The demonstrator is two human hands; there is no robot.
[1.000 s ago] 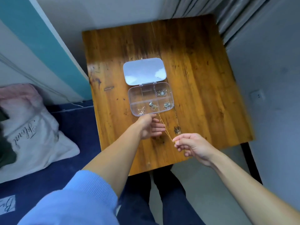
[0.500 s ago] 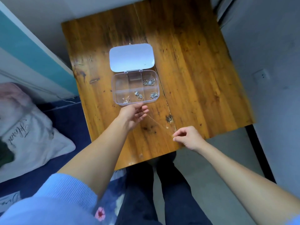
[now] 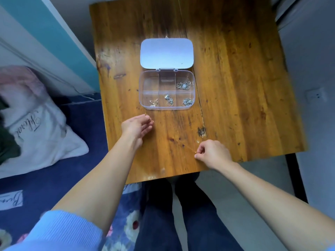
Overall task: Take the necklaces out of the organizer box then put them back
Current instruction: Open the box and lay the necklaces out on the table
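A clear plastic organizer box [image 3: 143,91] lies open in the middle of the wooden table [image 3: 235,87], its lid [image 3: 166,53] folded back flat. Small necklaces lie in its compartments: a silver one [image 3: 184,85] at the upper right, a gold one [image 3: 154,102], and two silver ones [image 3: 169,100] [image 3: 187,102] along the near row. A thin gold necklace [image 3: 186,146] stretches low over the table in front of the box. My left hand [image 3: 137,126] pinches one end, near the box's front left corner. My right hand [image 3: 213,153] pinches the other end close to the table's near edge.
The table's near edge [image 3: 181,176] is just behind my hands, with my legs in dark trousers below it. A blue bed with a white pillow [image 3: 36,134] lies to the left. A grey wall with a socket [image 3: 316,96] stands to the right.
My hands have drawn apart, stretching the gold chain wider. The left hand shifted left, off the box's front edge. My head has moved closer over the table.
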